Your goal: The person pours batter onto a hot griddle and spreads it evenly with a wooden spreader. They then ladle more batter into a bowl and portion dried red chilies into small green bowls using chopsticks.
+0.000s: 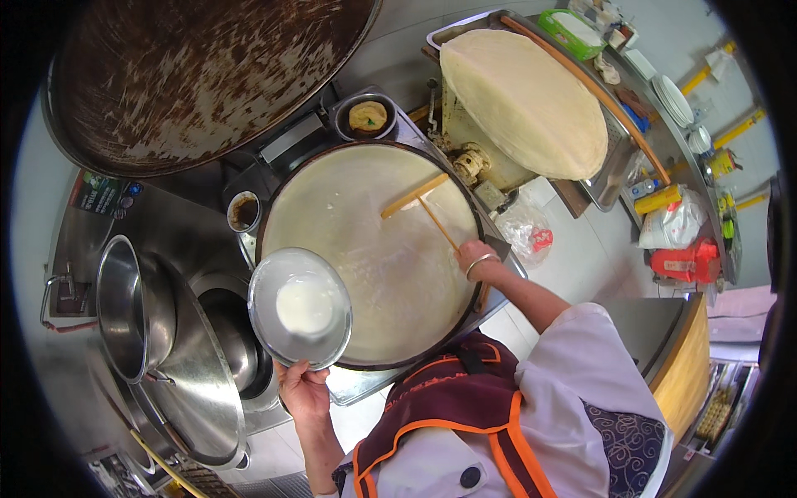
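Observation:
A large round griddle (pixel 373 274) lies before me, coated with a thin pale layer of batter. My right hand (pixel 478 258) grips the thin handle of a wooden T-shaped batter spreader (pixel 416 195), whose crossbar rests on the batter at the griddle's far right. A little loose white batter shows beside the crossbar. With my left hand (pixel 305 391) I hold a metal bowl (pixel 268 311) by its near rim, over the griddle's left edge. White batter (pixel 305 305) lies in the bottom of the bowl, which tilts slightly.
Behind the griddle stand a raised round lid (pixel 205 81) and a metal bowl (pixel 341 127) holding yellowish food. A cup of brown sauce (pixel 243 211) sits left. Large steel basins (pixel 163 311) crowd the left side. Stacked flatbreads (pixel 529 106) rest at the back right beside a long wooden stick (pixel 591 93).

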Demonstrator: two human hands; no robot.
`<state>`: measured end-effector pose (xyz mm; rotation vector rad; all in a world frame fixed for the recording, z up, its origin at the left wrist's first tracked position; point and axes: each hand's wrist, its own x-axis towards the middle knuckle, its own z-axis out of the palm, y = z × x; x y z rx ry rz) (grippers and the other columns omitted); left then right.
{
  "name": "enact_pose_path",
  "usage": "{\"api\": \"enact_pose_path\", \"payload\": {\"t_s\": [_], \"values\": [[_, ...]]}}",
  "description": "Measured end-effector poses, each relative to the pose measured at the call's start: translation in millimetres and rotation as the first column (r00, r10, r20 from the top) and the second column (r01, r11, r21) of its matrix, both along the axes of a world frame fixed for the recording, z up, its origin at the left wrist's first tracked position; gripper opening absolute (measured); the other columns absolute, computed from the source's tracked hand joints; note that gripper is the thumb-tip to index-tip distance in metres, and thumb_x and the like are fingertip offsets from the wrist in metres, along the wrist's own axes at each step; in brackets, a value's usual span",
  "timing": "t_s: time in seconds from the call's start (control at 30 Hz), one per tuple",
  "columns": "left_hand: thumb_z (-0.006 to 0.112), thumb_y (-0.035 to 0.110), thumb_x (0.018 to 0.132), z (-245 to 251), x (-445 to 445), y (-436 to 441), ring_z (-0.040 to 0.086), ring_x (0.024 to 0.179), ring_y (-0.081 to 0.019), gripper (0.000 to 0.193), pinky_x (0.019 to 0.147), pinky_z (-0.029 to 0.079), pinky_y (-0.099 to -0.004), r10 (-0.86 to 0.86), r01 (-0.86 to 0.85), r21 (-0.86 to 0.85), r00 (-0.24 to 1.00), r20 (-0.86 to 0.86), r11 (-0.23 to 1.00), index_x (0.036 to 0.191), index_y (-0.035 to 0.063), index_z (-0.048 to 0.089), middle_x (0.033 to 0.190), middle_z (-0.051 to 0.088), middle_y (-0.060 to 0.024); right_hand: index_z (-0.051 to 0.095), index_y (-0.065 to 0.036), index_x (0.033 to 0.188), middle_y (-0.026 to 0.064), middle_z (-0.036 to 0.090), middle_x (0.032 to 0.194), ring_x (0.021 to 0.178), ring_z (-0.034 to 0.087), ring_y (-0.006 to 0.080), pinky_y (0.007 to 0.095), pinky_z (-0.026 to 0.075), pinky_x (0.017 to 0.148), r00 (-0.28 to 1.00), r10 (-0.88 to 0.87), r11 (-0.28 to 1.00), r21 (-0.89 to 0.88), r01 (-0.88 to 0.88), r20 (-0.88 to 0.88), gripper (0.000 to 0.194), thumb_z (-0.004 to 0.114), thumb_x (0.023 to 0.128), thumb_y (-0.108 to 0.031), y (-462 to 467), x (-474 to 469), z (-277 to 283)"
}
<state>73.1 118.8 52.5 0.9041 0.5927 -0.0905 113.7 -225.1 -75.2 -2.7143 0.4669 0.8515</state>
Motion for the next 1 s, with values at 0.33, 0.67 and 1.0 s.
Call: {"api": "enact_pose_path", "payload": {"t_s": [0.33,0.67,1.0], "values": [[0.043,-0.010,0.073,-9,-18,44,0.064,0.069,-0.0256,0.053,0.050,0.059,-0.0321,-0.094,0.101,-0.091,0.993,0.075,0.991,0.123,0.0050,0.035,0.100,0.056,-0.0148,0.066,-0.005,0.082,0.0147,0.065,0.075,0.072,0.064,0.0248,0.0343,0.051,0.064,0.971,-0.223,0.823,0.518,0.234,-0.084,0.021,0.066,0.072,-0.024,135,-56,-89],[0.043,-0.011,0.072,3,-29,70,0.064,0.074,-0.0296,0.053,0.054,0.059,-0.0350,-0.069,0.078,-0.098,0.994,0.090,0.992,0.123,0.0018,0.035,0.105,0.054,-0.0164,0.054,-0.002,0.078,0.0173,0.061,0.072,0.049,0.057,0.0225,0.0323,0.040,0.035,0.271,-0.600,-0.372,0.562,0.738,-0.753,0.022,0.041,0.086,-0.016,294,-29,-77],[0.042,-0.010,0.074,3,-32,86,0.064,0.070,-0.0274,0.050,0.053,0.059,-0.0325,0.003,0.004,-0.074,0.995,0.100,0.997,0.122,0.0015,0.035,0.102,0.054,-0.0159,0.056,-0.003,0.086,0.0105,0.056,0.055,0.040,0.054,0.0187,0.0286,0.036,0.030,0.647,-0.382,-0.020,0.706,0.708,-0.660,0.013,0.050,0.084,-0.014,362,-54,-43]]}}
